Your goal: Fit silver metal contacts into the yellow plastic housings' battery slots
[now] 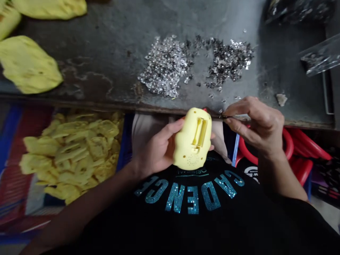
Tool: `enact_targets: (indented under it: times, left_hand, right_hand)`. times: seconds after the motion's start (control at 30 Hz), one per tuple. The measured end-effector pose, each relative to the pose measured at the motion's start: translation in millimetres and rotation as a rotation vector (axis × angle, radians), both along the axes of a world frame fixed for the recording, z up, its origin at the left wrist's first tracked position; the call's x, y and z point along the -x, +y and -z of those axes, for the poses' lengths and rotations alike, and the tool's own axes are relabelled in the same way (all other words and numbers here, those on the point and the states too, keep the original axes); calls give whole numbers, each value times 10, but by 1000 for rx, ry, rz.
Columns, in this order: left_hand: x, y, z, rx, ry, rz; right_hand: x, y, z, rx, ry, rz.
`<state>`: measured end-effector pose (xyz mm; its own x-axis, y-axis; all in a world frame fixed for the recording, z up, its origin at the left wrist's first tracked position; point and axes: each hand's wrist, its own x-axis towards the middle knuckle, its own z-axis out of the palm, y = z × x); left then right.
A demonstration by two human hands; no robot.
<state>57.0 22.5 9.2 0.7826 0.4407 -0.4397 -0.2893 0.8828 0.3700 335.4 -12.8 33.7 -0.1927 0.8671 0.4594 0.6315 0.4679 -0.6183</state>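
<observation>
Left hand (152, 150) is closed around a yellow plastic toy casing (192, 138), long axis held near 12–6. Right hand (255, 129) is pinched shut at the casing's 2 o'clock, just apart from it, on a thin dark item (222, 116); that item is too small to be made out.

The tiny item (222, 116) pinched by the right hand (255, 129) is too small to tell, as are the single bits in the glittering piles (196, 65). The yellow plastic casing (192, 139) hides most fingers of the left hand (155, 148) and most of a red part (204, 109). Yellow pieces (49, 7) and a dark bag (297, 10) run past the picture's top edge; a clear plastic sleeve (321, 56) is cut off at the right.
</observation>
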Motion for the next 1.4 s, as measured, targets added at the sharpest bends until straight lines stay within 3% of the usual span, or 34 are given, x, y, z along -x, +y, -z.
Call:
enact_targets:
  times: [0.17, 0.43, 0.77, 0.93, 1.17, 1.4]
  left_hand:
    - [9, -65, 20, -38, -115, -53]
    - [77, -71, -98, -32, -84, -6]
    - [18, -76, -183, 27, -25, -52]
    - [8, -84, -197, 47, -19, -30]
    - [-9, -98, -142, 17, -20, -6]
    - [-7, -97, -87, -28, -29, 21]
  right_hand:
    - [263, 92, -63, -110, -37, -148]
    - [346, 77, -232, 3, -309, -123]
    - [329, 125, -328, -298, -537, -233]
    - [286, 87, -341, -184, -541, -210]
    - [277, 78, -270, -212, -514, -229]
    - [278, -36, -179, -91, -304, -131]
